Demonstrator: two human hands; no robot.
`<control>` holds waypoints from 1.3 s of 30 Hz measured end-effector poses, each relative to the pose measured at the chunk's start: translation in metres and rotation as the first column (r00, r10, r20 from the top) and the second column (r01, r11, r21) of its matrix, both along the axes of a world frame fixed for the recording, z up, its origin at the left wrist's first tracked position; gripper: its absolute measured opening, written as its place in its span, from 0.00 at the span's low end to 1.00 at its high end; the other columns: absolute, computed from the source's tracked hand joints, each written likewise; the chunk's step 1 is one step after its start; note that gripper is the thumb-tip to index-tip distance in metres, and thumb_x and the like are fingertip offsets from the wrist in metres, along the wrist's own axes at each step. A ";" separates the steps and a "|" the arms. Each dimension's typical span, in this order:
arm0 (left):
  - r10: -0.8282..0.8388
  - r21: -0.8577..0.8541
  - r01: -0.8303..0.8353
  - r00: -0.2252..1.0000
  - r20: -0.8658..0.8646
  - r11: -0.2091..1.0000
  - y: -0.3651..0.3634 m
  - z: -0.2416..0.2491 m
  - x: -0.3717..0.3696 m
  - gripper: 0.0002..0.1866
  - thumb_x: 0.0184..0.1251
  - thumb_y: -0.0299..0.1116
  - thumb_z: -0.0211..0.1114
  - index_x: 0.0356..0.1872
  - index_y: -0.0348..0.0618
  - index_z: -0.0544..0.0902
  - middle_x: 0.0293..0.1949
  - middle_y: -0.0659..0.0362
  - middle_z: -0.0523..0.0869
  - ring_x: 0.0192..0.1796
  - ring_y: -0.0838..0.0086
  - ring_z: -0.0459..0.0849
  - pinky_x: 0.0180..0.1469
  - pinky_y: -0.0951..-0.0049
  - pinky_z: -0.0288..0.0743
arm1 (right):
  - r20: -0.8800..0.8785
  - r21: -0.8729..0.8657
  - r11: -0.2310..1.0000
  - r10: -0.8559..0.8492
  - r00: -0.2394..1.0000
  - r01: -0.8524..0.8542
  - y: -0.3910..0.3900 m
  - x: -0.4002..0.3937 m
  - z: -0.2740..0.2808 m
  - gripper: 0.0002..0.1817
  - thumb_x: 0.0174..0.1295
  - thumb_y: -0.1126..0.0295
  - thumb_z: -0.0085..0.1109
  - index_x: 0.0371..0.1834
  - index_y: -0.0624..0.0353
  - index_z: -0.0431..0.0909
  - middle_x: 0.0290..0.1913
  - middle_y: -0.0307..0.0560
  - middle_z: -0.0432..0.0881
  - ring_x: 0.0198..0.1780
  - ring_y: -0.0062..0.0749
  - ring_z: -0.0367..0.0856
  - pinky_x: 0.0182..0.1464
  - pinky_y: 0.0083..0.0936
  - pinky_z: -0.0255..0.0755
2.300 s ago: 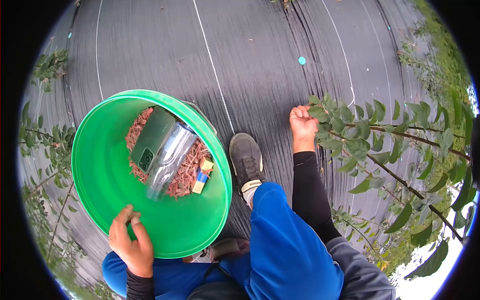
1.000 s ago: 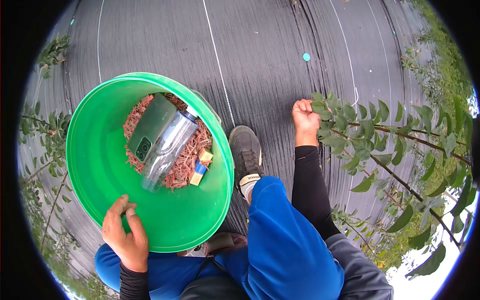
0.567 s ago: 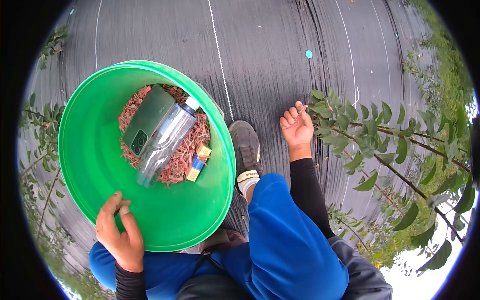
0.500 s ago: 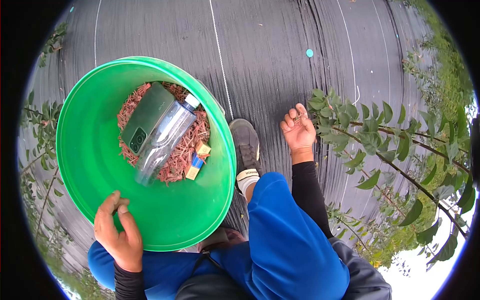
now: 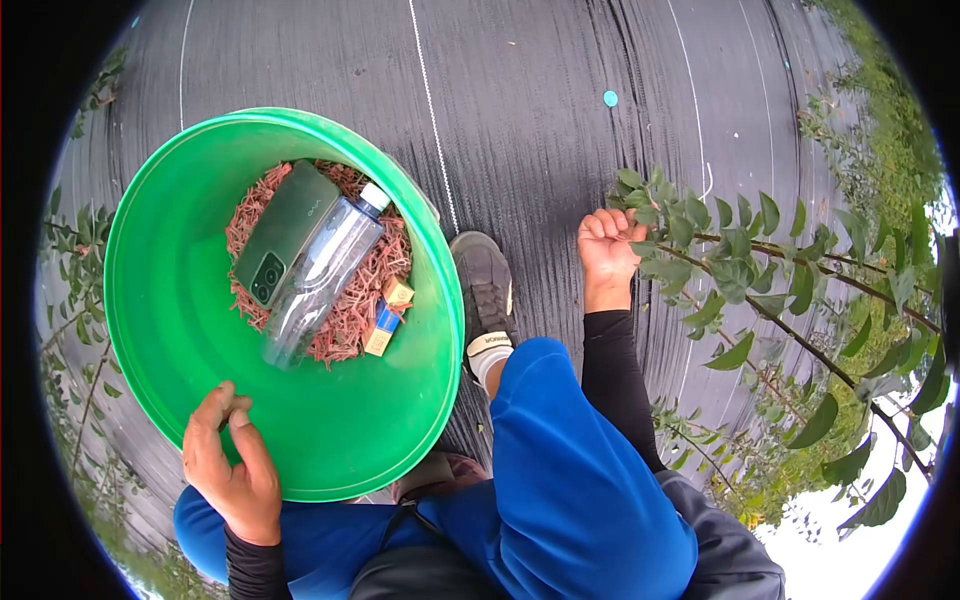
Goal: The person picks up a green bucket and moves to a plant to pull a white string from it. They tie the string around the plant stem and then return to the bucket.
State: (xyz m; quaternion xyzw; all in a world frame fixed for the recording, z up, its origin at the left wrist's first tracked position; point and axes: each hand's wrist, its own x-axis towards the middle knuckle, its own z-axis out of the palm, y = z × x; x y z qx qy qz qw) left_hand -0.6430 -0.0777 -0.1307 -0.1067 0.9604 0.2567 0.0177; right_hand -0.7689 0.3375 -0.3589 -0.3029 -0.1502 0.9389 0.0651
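Observation:
My right hand (image 5: 609,256) is closed, its fingers curled and thumb against the tip of a leafy branch (image 5: 745,272) reaching in from the right. Leaves partly cover its fingertips. My left hand (image 5: 235,468) is at the near-left rim of a green bucket (image 5: 185,255), thumb and fingers bent together; I cannot make out what is between them. Inside the bucket lie many short reddish-pink strips (image 5: 384,268), with a dark phone (image 5: 290,225), a clear plastic bottle (image 5: 325,283) with a white cap, and a small blue and tan box (image 5: 382,330) on top.
Black woven ground cloth (image 5: 530,120) with white lines spreads underneath. A turquoise dot (image 5: 611,99) marks it. My shoe (image 5: 484,285) stands right of the bucket, below my blue trouser leg (image 5: 580,460). More foliage (image 5: 85,330) grows along the left edge.
My right hand has shifted slightly right onto the branch tip, its fingers now folded tighter. The view has drifted a little. My left hand keeps its pose by the bucket rim.

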 end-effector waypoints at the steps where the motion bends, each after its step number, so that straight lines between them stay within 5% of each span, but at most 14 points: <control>1: 0.000 -0.001 0.000 1.000 0.002 1.000 0.000 0.000 0.000 0.12 0.63 0.19 0.52 0.47 0.31 0.77 0.36 0.51 0.82 0.37 0.68 0.83 0.43 0.72 0.74 | -0.004 0.029 0.998 -0.052 0.999 0.052 0.000 0.000 0.001 0.16 0.62 0.52 0.55 0.26 0.51 0.74 0.18 0.35 0.68 0.19 0.23 0.62 0.22 0.22 0.57; 9: -0.007 -0.004 0.007 1.000 0.005 1.000 0.000 0.001 -0.001 0.12 0.63 0.19 0.52 0.46 0.31 0.77 0.36 0.50 0.82 0.37 0.68 0.83 0.43 0.72 0.74 | 0.034 0.002 0.999 -0.049 0.998 0.049 0.008 -0.007 0.009 0.20 0.60 0.47 0.55 0.25 0.52 0.75 0.17 0.35 0.67 0.18 0.24 0.61 0.23 0.23 0.56; 14: -0.014 -0.014 0.015 1.000 0.004 1.000 -0.001 0.000 0.000 0.12 0.63 0.19 0.52 0.47 0.31 0.77 0.37 0.50 0.83 0.37 0.68 0.84 0.43 0.71 0.75 | 0.000 -0.140 0.990 0.009 1.000 -0.009 0.003 -0.013 0.020 0.17 0.58 0.53 0.57 0.20 0.54 0.73 0.15 0.36 0.66 0.16 0.25 0.59 0.22 0.23 0.53; 27: -0.017 -0.008 0.017 1.000 0.014 1.000 -0.001 0.000 0.000 0.12 0.63 0.19 0.52 0.47 0.31 0.77 0.36 0.51 0.82 0.37 0.68 0.83 0.43 0.72 0.74 | -0.013 -0.181 0.983 -0.043 0.999 0.040 0.002 -0.001 0.001 0.14 0.61 0.60 0.49 0.21 0.54 0.69 0.15 0.35 0.61 0.16 0.23 0.55 0.21 0.23 0.50; 31: -0.015 -0.012 0.016 1.000 0.023 1.000 -0.002 0.001 0.001 0.12 0.63 0.19 0.52 0.46 0.31 0.77 0.36 0.51 0.82 0.37 0.68 0.82 0.43 0.72 0.74 | -0.018 -0.114 0.986 0.121 0.992 -0.123 -0.006 0.021 0.000 0.10 0.58 0.60 0.54 0.27 0.54 0.74 0.17 0.35 0.63 0.17 0.22 0.56 0.21 0.21 0.53; 34: -0.015 -0.026 0.015 1.000 0.022 1.000 -0.002 0.000 0.002 0.12 0.64 0.19 0.52 0.46 0.30 0.77 0.36 0.51 0.82 0.38 0.68 0.82 0.44 0.72 0.74 | -0.122 0.061 0.861 0.509 0.852 -0.506 0.001 0.038 -0.010 0.14 0.60 0.55 0.52 0.36 0.55 0.76 0.25 0.39 0.70 0.24 0.24 0.63 0.24 0.21 0.56; 39: -0.002 -0.006 0.002 1.000 0.014 1.000 -0.002 -0.002 0.003 0.11 0.64 0.19 0.52 0.47 0.30 0.77 0.37 0.51 0.82 0.38 0.69 0.82 0.44 0.72 0.74 | -0.005 0.178 0.812 0.566 0.824 -0.556 0.006 0.040 -0.002 0.18 0.60 0.55 0.54 0.44 0.56 0.77 0.31 0.42 0.75 0.27 0.27 0.68 0.26 0.22 0.61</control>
